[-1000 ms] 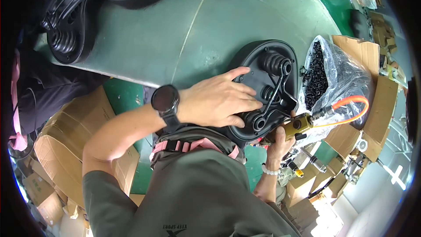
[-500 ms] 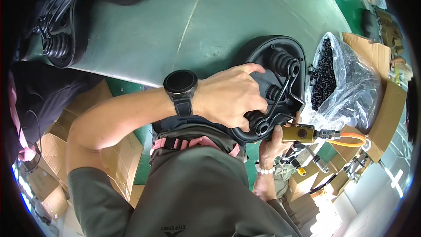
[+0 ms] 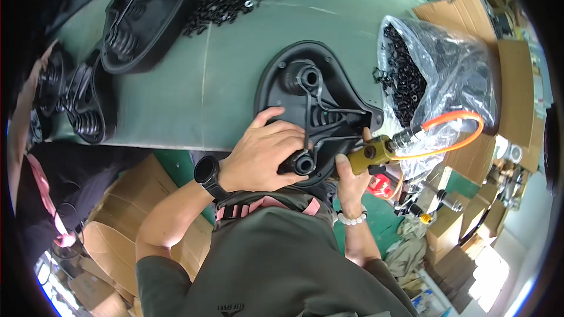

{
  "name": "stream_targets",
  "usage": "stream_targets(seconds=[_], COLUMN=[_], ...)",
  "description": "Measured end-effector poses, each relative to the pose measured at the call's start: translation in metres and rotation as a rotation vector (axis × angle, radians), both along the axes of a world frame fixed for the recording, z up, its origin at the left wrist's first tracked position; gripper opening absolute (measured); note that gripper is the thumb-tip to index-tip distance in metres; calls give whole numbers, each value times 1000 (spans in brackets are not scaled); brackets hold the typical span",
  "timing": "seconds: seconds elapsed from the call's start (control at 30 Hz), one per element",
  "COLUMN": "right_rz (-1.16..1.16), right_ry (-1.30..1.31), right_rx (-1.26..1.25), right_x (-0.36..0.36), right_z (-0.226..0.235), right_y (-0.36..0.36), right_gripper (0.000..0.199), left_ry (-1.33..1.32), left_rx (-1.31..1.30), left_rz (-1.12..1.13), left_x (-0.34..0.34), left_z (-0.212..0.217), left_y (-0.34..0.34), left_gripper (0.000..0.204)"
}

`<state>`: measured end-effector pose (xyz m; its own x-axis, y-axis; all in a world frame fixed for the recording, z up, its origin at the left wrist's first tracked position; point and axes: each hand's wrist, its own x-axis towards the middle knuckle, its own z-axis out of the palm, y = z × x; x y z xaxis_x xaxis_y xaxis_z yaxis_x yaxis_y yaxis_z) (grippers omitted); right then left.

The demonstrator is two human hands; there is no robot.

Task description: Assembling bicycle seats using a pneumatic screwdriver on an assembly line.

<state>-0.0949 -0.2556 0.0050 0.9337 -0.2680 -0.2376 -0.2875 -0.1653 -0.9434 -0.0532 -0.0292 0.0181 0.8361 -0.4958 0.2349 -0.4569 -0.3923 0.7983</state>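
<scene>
The left hand (image 3: pixel 264 155) lay spread, gripping the black saddle base (image 3: pixel 314 111); the right hand (image 3: pixel 351 179) clenched a yellow air tool (image 3: pixel 370 154). Right of the base sat a clear bag of black screws (image 3: pixel 435 76), brown cartons (image 3: pixel 517 82) beyond.

At centre frame you have a black saddle (image 3: pixel 311 111) on a grey-green table (image 3: pixel 176 82). Your tool (image 3: pixel 367 155) is yellow with an orange hose (image 3: pixel 452 135). Upper right, a clear bag (image 3: pixel 446 76) holds black screws. Your watch (image 3: pixel 207 173) is black, your bracelet (image 3: pixel 352 219) white; brown boxes (image 3: pixel 117 223) sit lower left.
</scene>
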Motion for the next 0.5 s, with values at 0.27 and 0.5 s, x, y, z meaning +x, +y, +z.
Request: stream_targets(seconds=[0.27,0.5], right_rz=[35,27], right_ry=[-38,-39], right_rx=[174,231], right_x=[9,7], right_z=[10,7], right_y=[2,0], right_gripper=[74,65], left_ry=[-28,37], left_rx=[196,185], left_rz=[62,118], left_x=[-1,-14], left_z=[12,2], left_y=[-10,-14], left_gripper=[48,55])
